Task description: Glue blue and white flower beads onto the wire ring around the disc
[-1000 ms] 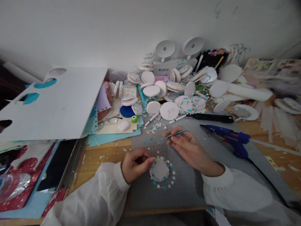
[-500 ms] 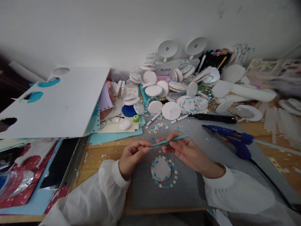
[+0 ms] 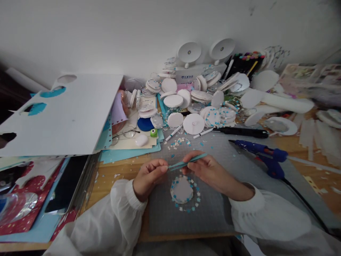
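Observation:
My right hand (image 3: 209,170) is closed around a pair of light-blue tweezers (image 3: 197,157), their tips pointing left. Those tips meet the fingertips of my left hand (image 3: 149,176), which is pinched; whatever sits between thumb and forefinger is too small to make out. Below both hands, a white disc (image 3: 182,191) edged with small blue and white flowers lies on the grey cutting mat (image 3: 210,213). A loose ring of flower pieces (image 3: 197,200) curves around its right and lower side. Beyond the hands, loose white and blue flower pieces (image 3: 178,143) are scattered on the mat.
A blue glue gun (image 3: 262,151) with its cord lies at the right, near a black-handled tool (image 3: 243,132). Many white discs (image 3: 193,123) are heaped at the back. At left, a large white board (image 3: 80,113) with cut-out holes lies over papers beside glasses (image 3: 129,133).
The tweezers have shifted slightly left and flatter, and the fingers of my right hand have drawn in closer around them. My left hand stays pinched in nearly the same spot.

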The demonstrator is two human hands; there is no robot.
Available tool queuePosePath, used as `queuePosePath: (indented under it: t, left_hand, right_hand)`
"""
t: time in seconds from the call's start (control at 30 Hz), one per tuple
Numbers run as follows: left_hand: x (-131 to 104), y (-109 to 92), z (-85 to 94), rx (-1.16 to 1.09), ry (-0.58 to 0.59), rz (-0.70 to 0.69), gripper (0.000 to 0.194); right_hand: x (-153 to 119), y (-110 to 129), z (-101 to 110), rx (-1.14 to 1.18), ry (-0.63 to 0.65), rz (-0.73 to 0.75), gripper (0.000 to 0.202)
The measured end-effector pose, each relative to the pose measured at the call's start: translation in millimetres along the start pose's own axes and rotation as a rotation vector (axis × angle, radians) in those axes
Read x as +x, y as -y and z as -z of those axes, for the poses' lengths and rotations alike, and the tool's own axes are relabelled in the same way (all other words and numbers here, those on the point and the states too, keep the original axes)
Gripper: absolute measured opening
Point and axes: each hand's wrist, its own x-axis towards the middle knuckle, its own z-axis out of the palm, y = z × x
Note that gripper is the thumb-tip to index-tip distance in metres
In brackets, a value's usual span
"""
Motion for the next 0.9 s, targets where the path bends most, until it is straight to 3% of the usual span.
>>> queuePosePath:
  t: [0.17,0.5,0.83,0.9]
  left_hand:
    - [-0.7,0.5,-0.3,-0.009,0.069,0.016,0.034]
    - [-2.3,-1.2,0.2,-0.227,0.361,0.024,0.026]
    - [-4.0,-1.2,-1.0,-0.204,0.283,0.042,0.022]
    - [-4.5,-2.3,0.5,-0.209,0.287,0.030,0.020]
  right_hand:
    - [1.2,0.9,-1.6,0.009,-0.019,-0.003,0.015]
    - [0.3,-1.3,-0.6,-0.010,-0.007,0.000,0.014]
    - [-1.4,-0.5,2.3,-0.129,-0.076,0.116,0.010]
    - [-1.7,4.5,4.9,-0.111,-0.149,0.135,0.011]
